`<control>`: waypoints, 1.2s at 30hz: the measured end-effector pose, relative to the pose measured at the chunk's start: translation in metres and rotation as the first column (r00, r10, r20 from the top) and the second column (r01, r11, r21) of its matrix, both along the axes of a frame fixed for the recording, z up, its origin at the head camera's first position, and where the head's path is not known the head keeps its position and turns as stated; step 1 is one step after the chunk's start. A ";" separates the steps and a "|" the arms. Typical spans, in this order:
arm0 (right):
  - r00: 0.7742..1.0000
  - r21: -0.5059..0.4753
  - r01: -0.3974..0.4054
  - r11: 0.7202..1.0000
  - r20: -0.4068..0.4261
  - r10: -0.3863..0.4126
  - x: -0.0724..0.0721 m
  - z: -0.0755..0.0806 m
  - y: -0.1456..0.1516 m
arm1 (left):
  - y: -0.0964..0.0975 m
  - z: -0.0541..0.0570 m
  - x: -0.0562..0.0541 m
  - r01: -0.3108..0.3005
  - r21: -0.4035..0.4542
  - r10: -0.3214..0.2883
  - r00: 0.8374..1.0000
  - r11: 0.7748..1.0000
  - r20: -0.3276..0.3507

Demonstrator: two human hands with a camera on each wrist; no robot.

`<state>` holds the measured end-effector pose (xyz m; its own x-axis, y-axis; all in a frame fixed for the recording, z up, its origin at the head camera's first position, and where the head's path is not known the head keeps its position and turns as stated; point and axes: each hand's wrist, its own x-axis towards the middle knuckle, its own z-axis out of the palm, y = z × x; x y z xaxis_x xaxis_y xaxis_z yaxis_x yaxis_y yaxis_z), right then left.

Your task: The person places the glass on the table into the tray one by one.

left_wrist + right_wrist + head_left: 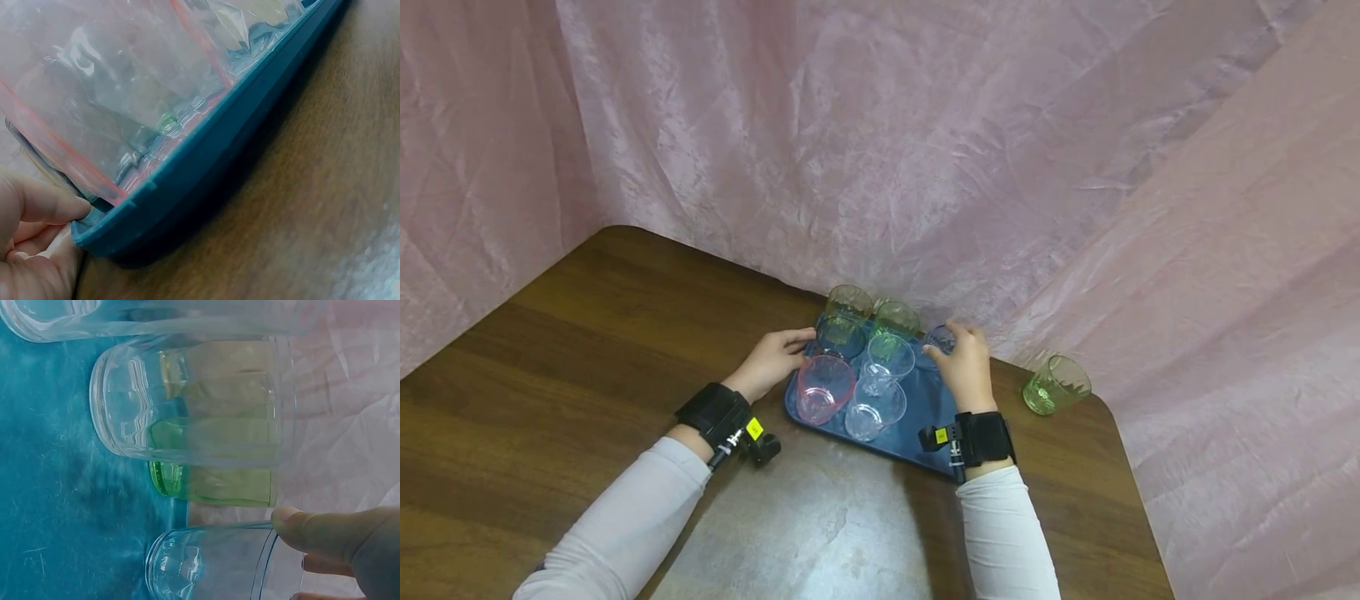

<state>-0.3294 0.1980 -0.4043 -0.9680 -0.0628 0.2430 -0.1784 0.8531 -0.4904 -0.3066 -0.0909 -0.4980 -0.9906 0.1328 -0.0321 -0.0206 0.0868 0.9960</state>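
On a blue tray (928, 421) stand several see-through cups. My left hand (775, 360) grips the tray's left edge, fingertips at its rim, beside a pink-rimmed cup (825, 390). Over at the tray's far right, my right hand (967, 367) holds a pale blue cup (215, 562) by its rim, thumb on the near side and fingers on the other. The base of this cup appears at the tray's surface. Two clear cups (877, 408) stand mid-tray, with a dark blue cup (839, 337) behind the pink one.
A green cup (895, 321) and a yellowish cup (849, 302) stand at the tray's back. Another green cup (1056, 385) is on the wooden table (587, 350) to the right, near its edge. Pink curtains (880, 150) hang right behind the table.
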 end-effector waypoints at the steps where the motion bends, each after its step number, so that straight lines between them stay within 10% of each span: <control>1: 1.000 0.001 0.002 1.000 0.011 -0.002 0.000 0.000 -0.001 | 0.000 0.000 0.000 0.001 0.001 -0.001 1.000 1.000 0.004; 36: 0.987 0.137 -0.080 0.987 0.149 0.059 -0.014 0.013 -0.007 | 0.001 0.005 0.003 0.010 0.008 -0.010 1.000 1.000 0.010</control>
<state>-0.3433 0.1909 -0.3908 -0.9842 -0.1553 0.0854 -0.1765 0.9039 -0.3895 -0.3035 -0.0903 -0.4933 -0.9889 0.1428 -0.0412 -0.0301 0.0791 0.9964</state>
